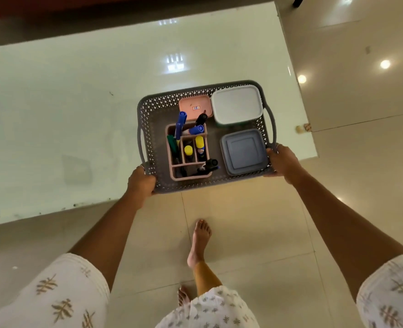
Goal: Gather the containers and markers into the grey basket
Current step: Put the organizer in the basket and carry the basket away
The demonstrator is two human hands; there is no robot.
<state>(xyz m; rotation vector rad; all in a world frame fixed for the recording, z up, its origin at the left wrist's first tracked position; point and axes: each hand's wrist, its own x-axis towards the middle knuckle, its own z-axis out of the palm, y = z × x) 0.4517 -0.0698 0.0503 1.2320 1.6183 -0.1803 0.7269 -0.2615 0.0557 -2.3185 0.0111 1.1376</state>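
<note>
Left hand (140, 180) and right hand (281, 162) grip the grey basket (197, 184) at its near corners. That keeps it level, so the markers (180, 124) stay upright beside the lidded containers (236, 104).

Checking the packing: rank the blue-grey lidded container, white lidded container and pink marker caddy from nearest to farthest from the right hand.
From the right hand:
1. Blue-grey lidded container, basket's near right corner, beside the hand.
2. White lidded container, far right corner.
3. Pink marker caddy, left of centre.

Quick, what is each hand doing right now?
Left hand: closed, fingers gripping the near left corner of the grey basket.
Right hand: closed, gripping the basket's near right corner.
</note>
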